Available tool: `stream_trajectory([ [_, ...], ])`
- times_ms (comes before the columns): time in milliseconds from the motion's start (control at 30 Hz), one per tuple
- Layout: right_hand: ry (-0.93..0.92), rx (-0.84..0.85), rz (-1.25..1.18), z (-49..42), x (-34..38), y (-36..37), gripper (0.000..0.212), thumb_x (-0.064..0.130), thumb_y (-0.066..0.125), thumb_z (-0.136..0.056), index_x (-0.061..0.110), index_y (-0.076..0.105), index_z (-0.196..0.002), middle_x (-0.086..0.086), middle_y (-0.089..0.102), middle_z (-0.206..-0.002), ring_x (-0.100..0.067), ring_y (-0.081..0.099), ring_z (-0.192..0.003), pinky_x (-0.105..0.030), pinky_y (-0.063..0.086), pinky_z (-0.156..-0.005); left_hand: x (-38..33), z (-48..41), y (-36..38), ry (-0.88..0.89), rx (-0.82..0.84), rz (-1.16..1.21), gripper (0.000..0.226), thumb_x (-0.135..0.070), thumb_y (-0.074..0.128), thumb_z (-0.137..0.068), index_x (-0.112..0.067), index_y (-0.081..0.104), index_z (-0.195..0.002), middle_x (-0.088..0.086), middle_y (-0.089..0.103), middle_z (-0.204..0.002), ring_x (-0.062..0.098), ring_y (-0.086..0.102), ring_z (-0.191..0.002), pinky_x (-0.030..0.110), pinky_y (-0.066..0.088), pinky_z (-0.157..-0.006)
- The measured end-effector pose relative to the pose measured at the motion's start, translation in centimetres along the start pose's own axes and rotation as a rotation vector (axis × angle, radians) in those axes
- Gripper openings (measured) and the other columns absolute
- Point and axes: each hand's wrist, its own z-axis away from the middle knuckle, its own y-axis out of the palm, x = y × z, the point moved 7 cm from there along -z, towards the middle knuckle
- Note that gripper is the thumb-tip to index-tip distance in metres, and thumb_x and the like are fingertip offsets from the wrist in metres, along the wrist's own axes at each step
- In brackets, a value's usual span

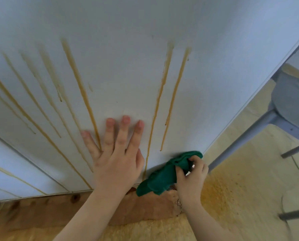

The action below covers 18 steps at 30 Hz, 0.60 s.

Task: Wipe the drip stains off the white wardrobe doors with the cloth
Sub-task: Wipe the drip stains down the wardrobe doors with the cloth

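Observation:
A white wardrobe door (124,70) fills most of the view, streaked with several long brown drip stains (79,79). Two more stains (173,94) run down its right part. My left hand (115,153) lies flat against the door with its fingers spread and straight, low in the middle. My right hand (192,178) grips a bunched dark green cloth (162,176) and holds it against the door's bottom right corner, at the foot of a drip.
A second white door (11,169) with fainter drips adjoins at lower left. A wooden plinth (49,209) runs below the doors. A grey metal chair (288,112) stands to the right on a pale floor (241,197) with an orange-brown stained patch.

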Motion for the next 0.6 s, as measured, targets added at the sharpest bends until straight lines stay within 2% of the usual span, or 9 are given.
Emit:
stream_trajectory([
  [33, 0.090, 0.036, -0.011, 0.1, -1.2, 0.6, 0.033, -0.004, 0.060, -0.084, 0.011, 0.044, -0.108, -0.007, 0.039, -0.118, 0.002, 0.040, -0.094, -0.012, 0.040, -0.082, -0.1, -0.1, 0.0, -0.007, -0.001, 0.011, 0.082, -0.025, 0.050, -0.083, -0.022, 0.005, -0.151, 0.002, -0.015, -0.157, 0.025, -0.012, -0.144, 0.065, 0.004, -0.107],
  [100, 0.201, 0.031, -0.063, 0.5, -2.9, 1.3, 0.029, 0.001, 0.062, -0.085, 0.013, 0.046, -0.106, -0.008, 0.046, -0.114, -0.017, 0.047, -0.101, -0.034, 0.047, -0.089, -0.2, -0.1, 0.1, -0.015, 0.001, 0.026, 0.086, -0.025, 0.051, -0.081, -0.022, 0.001, -0.151, 0.002, -0.018, -0.156, 0.025, -0.014, -0.143, 0.066, 0.003, -0.107],
  [167, 0.197, -0.034, -0.170, 0.5, -2.7, 1.2, 0.026, 0.009, 0.063, -0.086, 0.026, 0.046, -0.095, 0.001, 0.051, -0.103, -0.020, 0.051, -0.098, -0.045, 0.051, -0.086, -0.3, -0.1, 0.2, -0.018, 0.004, 0.034, 0.087, -0.026, 0.050, -0.081, -0.022, -0.003, -0.150, 0.002, -0.021, -0.155, 0.025, -0.017, -0.143, 0.066, 0.001, -0.107],
  [233, 0.180, -0.095, -0.347, 0.5, -2.0, 1.2, 0.027, 0.014, 0.060, -0.089, 0.036, 0.044, -0.092, 0.010, 0.049, -0.098, -0.018, 0.054, -0.096, -0.043, 0.052, -0.082, -0.3, -0.2, 0.4, -0.030, 0.027, 0.052, 0.086, -0.027, 0.047, -0.083, -0.022, -0.006, -0.150, 0.002, -0.024, -0.154, 0.025, -0.020, -0.142, 0.066, 0.000, -0.107],
  [300, 0.190, -0.120, -0.485, 0.5, -1.8, 1.6, 0.023, 0.016, 0.055, -0.092, 0.035, 0.043, -0.097, 0.011, 0.047, -0.099, -0.021, 0.054, -0.100, -0.042, 0.052, -0.083, -0.4, -0.2, 0.5, -0.043, 0.037, 0.059, 0.085, -0.026, 0.045, -0.084, -0.022, -0.009, -0.149, 0.002, -0.026, -0.154, 0.025, -0.021, -0.142, 0.066, -0.001, -0.107],
  [400, 0.479, -0.122, -0.592, 1.1, -4.8, 3.5, 0.024, 0.022, 0.049, -0.096, 0.024, 0.038, -0.117, 0.003, 0.050, -0.111, -0.022, 0.053, -0.106, -0.047, 0.050, -0.089, -0.6, -0.4, 0.4, -0.052, 0.037, 0.072, 0.086, -0.023, 0.046, -0.082, -0.021, -0.008, -0.150, 0.002, -0.026, -0.154, 0.026, -0.020, -0.142, 0.067, 0.000, -0.106],
  [500, 0.797, -0.093, -0.717, 2.3, -7.0, 4.7, 0.033, 0.023, 0.045, -0.099, 0.023, 0.035, -0.130, -0.005, 0.047, -0.120, -0.023, 0.052, -0.100, -0.041, 0.049, -0.080, -0.5, -0.2, 0.3, -0.047, 0.027, 0.076, 0.087, -0.021, 0.047, -0.081, -0.021, -0.007, -0.150, 0.002, -0.025, -0.154, 0.026, -0.018, -0.142, 0.067, 0.000, -0.107],
  [600, 0.809, -0.054, -0.816, 2.1, -6.8, 4.5, 0.028, 0.013, 0.047, -0.098, 0.020, 0.041, -0.125, -0.007, 0.053, -0.115, -0.024, 0.055, -0.095, -0.041, 0.050, -0.080, -0.5, -0.2, 0.2, -0.041, 0.019, 0.082, 0.088, -0.021, 0.048, -0.081, -0.021, -0.008, -0.149, 0.002, -0.026, -0.154, 0.026, -0.019, -0.142, 0.066, 0.000, -0.107],
])
